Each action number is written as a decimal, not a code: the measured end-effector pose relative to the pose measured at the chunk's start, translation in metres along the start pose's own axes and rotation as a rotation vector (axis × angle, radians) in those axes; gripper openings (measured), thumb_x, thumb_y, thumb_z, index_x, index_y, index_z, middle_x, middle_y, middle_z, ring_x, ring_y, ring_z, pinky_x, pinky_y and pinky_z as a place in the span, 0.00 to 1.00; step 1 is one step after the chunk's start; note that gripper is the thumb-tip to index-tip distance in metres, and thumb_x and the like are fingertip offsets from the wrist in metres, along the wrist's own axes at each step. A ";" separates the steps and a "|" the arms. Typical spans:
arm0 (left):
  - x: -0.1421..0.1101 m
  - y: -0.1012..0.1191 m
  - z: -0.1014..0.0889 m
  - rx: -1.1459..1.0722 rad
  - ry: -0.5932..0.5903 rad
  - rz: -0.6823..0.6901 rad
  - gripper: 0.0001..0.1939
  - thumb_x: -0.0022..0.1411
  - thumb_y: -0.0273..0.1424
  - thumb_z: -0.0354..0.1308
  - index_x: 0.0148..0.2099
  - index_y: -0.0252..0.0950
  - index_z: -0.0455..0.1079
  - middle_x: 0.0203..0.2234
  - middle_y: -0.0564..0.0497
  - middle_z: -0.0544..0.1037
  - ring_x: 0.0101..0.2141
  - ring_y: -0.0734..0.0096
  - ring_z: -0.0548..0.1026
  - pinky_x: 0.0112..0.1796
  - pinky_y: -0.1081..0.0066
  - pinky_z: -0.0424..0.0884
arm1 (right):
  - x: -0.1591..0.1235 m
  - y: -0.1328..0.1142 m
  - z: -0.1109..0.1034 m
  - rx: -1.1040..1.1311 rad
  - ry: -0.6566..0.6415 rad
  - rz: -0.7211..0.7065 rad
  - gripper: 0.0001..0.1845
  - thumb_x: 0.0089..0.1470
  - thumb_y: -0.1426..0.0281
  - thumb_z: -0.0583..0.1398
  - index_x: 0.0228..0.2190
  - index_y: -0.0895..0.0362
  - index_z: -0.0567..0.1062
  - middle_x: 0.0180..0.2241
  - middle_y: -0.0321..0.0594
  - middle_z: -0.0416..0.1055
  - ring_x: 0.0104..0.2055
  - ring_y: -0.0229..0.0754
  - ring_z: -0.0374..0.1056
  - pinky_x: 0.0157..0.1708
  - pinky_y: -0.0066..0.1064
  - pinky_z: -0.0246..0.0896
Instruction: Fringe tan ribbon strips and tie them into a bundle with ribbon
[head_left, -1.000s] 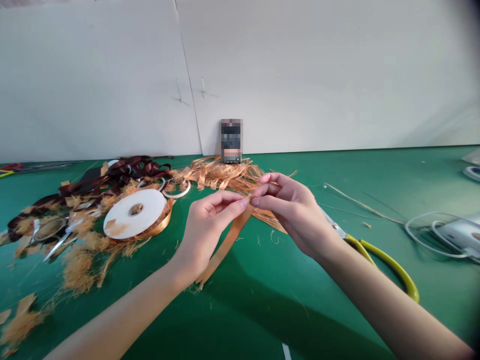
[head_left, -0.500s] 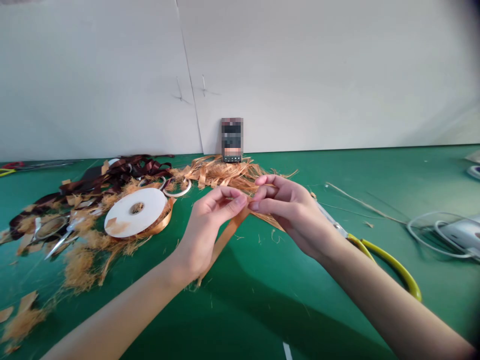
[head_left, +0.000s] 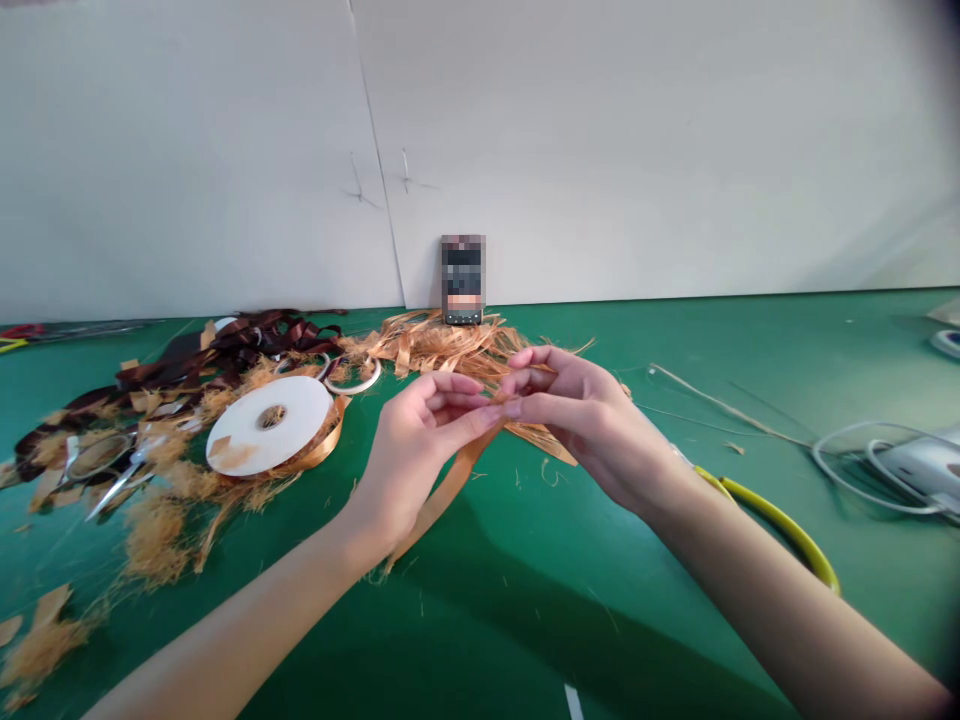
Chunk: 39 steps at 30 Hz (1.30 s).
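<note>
A tan satin ribbon (head_left: 442, 500) hangs from my fingertips and slants down to the lower left, behind my left wrist. My left hand (head_left: 420, 440) pinches its upper end between thumb and fingers. Right against it, my right hand (head_left: 577, 410) grips the same end, thumb tip touching the left thumb. The fingers cover the exact spot where the ribbon is held. Behind both hands lies a heap of frayed tan ribbon strips (head_left: 442, 345). Yellow-handled scissors (head_left: 787, 520) rest under my right forearm, their blades mostly hidden.
A white ribbon spool (head_left: 255, 425) lies on the left among tan fluff (head_left: 161, 535), dark brown ribbon (head_left: 277, 335) and small silver scissors (head_left: 124, 480). A phone (head_left: 463, 280) leans on the white wall. A white device with a cable (head_left: 922, 465) sits at the right on the green tabletop (head_left: 675, 640).
My left thumb has slid slightly right to meet the right thumb, and its fingers have lifted apart a little. The ribbon's hanging part has shifted slightly and bows more.
</note>
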<state>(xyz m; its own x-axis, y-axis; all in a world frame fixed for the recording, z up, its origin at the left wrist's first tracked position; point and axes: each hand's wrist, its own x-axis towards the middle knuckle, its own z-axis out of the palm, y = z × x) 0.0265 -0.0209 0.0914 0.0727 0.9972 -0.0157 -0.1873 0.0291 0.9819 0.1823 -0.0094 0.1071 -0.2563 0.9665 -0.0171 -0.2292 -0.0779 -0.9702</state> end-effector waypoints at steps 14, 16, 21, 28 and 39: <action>-0.002 -0.002 0.001 0.051 0.032 0.009 0.13 0.47 0.30 0.69 0.34 0.34 0.70 0.28 0.54 0.76 0.33 0.74 0.75 0.37 0.73 0.72 | 0.001 -0.001 0.000 -0.123 0.056 -0.046 0.18 0.39 0.77 0.64 0.35 0.57 0.66 0.26 0.32 0.70 0.30 0.34 0.66 0.34 0.29 0.61; -0.003 -0.001 0.002 0.047 0.028 -0.003 0.13 0.47 0.30 0.69 0.33 0.34 0.70 0.28 0.54 0.76 0.33 0.74 0.75 0.37 0.74 0.72 | 0.001 -0.001 0.001 -0.161 0.061 -0.044 0.18 0.39 0.77 0.64 0.34 0.57 0.66 0.25 0.32 0.70 0.29 0.34 0.66 0.33 0.30 0.60; -0.002 -0.002 0.000 0.059 0.037 0.017 0.12 0.48 0.32 0.69 0.33 0.35 0.70 0.28 0.54 0.76 0.33 0.73 0.75 0.36 0.74 0.71 | 0.004 -0.001 -0.003 -0.108 0.216 -0.130 0.18 0.39 0.75 0.64 0.34 0.56 0.65 0.25 0.32 0.70 0.29 0.35 0.66 0.34 0.31 0.60; 0.001 -0.007 -0.003 0.050 0.031 0.034 0.13 0.48 0.32 0.68 0.35 0.35 0.70 0.30 0.53 0.76 0.36 0.72 0.75 0.40 0.72 0.71 | 0.003 -0.003 -0.001 -0.235 0.081 -0.034 0.19 0.39 0.75 0.64 0.35 0.57 0.65 0.28 0.34 0.71 0.32 0.37 0.68 0.36 0.33 0.61; 0.000 -0.005 -0.002 0.051 0.057 0.020 0.12 0.48 0.32 0.69 0.32 0.35 0.69 0.28 0.55 0.74 0.34 0.75 0.73 0.38 0.75 0.69 | 0.006 -0.004 -0.008 -0.166 0.285 -0.186 0.18 0.40 0.75 0.65 0.33 0.55 0.65 0.26 0.32 0.70 0.29 0.34 0.66 0.34 0.31 0.60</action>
<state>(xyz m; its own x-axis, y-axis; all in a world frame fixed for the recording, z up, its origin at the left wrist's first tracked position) 0.0251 -0.0204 0.0864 0.0136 0.9999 -0.0055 -0.1379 0.0073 0.9904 0.1889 -0.0019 0.1089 0.0523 0.9915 0.1191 -0.0858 0.1233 -0.9887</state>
